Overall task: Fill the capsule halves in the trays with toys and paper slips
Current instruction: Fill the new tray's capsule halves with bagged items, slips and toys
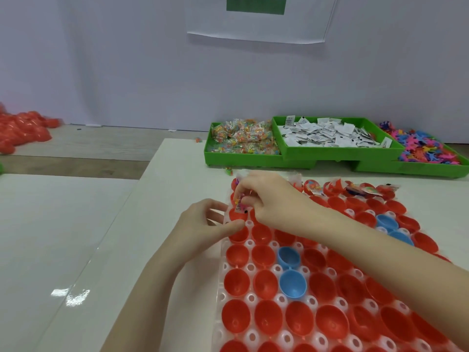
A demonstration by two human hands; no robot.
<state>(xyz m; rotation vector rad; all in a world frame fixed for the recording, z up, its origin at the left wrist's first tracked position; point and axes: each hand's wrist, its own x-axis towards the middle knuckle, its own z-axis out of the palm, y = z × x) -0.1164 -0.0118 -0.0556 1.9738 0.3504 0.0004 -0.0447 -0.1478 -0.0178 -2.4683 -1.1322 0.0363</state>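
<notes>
Slips (330, 134) in green bin (340, 151) (centre), toys (243, 139) alongside

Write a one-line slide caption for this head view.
Right hand pinches a toy packet over a red capsule half; left hand steadies the tray.

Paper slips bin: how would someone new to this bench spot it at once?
Look past the white capsule tray to the row of green bins at the far edge of the table. The paper slips bin is the middle one, raised above its neighbours. It alone holds white printed slips; the others hold colourful toys.
</notes>
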